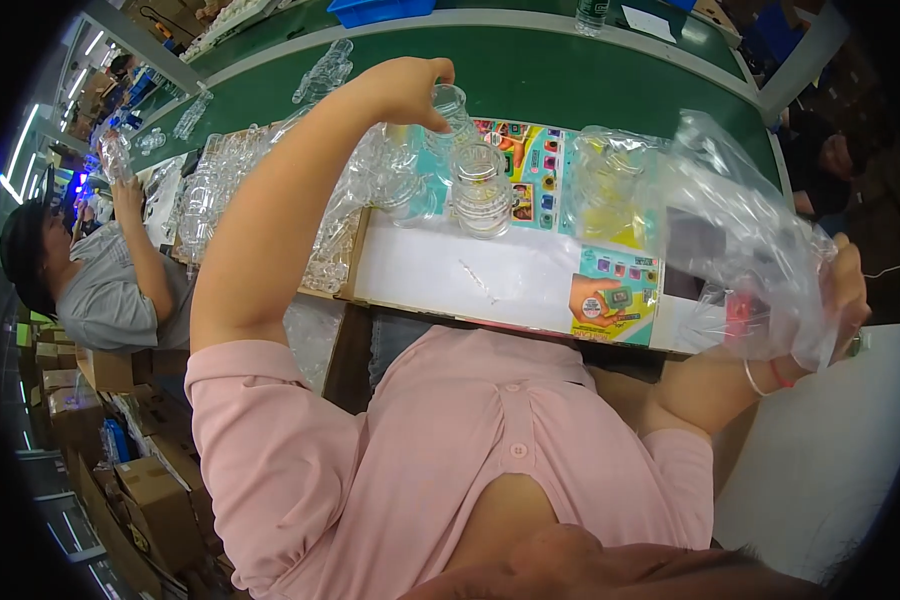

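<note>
My left hand [418,92] reaches over the far part of the work surface, its thumb and fingers curved around a clear round plastic piece [450,101]. Just below it stands a stack of similar clear ringed pieces [483,190], close to or touching the held one. Out at the right, my right hand [846,292] grips the edge of a large clear plastic bag [745,225]. More clear round pieces [610,170] lie by the bag's left side; whether they are inside it I cannot tell.
Printed colourful cardboard [615,290] lies on the white board before me. Many clear plastic parts [205,190] are heaped at left. Beyond is the green table [530,65] with a blue bin [380,10] and a bottle [591,14]. A co-worker [115,280] sits at left, another person [820,160] at right.
</note>
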`<state>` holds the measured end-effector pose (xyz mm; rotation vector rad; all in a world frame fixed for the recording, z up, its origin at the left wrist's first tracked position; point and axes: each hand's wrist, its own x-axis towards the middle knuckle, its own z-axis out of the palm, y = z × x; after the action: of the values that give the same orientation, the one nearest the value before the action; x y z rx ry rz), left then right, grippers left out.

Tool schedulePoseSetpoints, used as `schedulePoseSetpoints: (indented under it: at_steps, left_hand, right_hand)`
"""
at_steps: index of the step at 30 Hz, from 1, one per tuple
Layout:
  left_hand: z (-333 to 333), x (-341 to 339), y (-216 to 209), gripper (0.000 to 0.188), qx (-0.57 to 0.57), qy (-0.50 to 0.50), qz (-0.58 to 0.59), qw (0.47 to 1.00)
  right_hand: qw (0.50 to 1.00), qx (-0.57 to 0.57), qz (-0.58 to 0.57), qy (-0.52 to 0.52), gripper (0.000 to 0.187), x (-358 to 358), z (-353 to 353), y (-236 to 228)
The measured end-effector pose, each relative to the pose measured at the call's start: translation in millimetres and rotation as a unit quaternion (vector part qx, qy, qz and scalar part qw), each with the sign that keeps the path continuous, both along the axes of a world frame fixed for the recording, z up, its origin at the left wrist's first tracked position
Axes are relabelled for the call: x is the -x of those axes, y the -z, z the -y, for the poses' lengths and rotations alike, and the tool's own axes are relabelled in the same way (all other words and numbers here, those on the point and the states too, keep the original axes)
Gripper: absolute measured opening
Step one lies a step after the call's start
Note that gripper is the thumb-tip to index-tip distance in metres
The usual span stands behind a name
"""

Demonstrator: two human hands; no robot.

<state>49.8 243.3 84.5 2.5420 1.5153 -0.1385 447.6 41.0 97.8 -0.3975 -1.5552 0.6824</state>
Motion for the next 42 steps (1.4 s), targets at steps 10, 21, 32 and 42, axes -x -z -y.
schedulePoseSetpoints:
  at_steps: [10,21,32,42]
  left_hand:
    - [9.2,8.7,-20.7,0.067,-0.002,0.056,-0.067,0.996]
    - [65.5,-97.2,-13.6,0.051,-0.136,0.176,0.149,0.963]
    - [99.2,-136.0,-126.4,0.095,0.055,0.220,0.398,0.889]
    - [172.6,134.9,-89.5,0.018,-0.656,0.030,-0.061,0.752]
  right_hand:
    - [0.931,0.070,0.081,0.349,0.023,34.5,15.5,-35.0]
    - [0.805,0.162,0.491,0.291,0.021,60.8,-99.0,40.7]
    - [0.988,-0.014,0.038,0.147,0.023,104.8,-76.7,-59.7]
    - [0.984,-0.024,0.019,0.175,0.028,80.1,-66.8,-7.4]
